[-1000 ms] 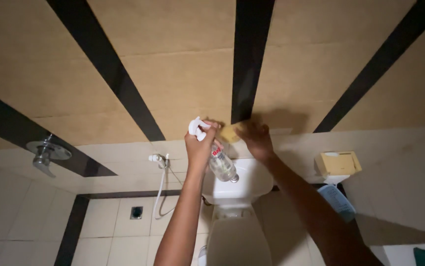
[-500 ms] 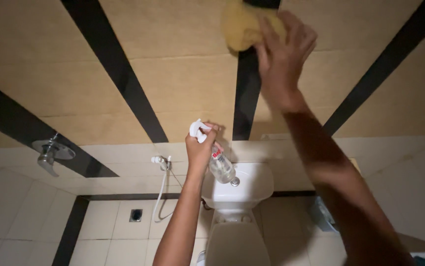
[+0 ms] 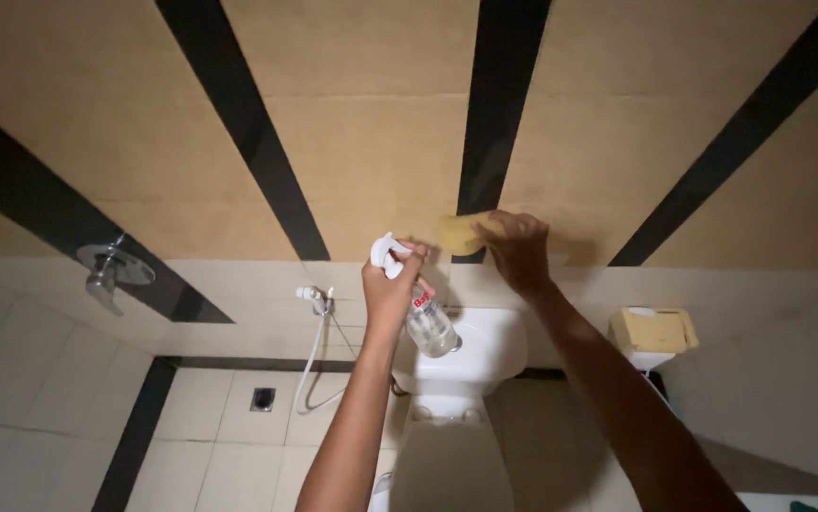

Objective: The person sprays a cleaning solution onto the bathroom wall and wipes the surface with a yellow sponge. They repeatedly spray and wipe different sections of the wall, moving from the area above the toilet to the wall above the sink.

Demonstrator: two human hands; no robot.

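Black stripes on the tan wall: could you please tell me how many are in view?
4: far left, left of centre, centre above the sponge, and right. More may lie outside the frame.

toilet point(image 3: 456, 427): bowl cut off at bottom edge | spray bottle point(image 3: 425, 318): neck hidden by left hand point(image 3: 392, 284)

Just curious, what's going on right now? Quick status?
Left hand grips spray bottle. Right hand presses yellow sponge on wall tile. Nothing in the way.
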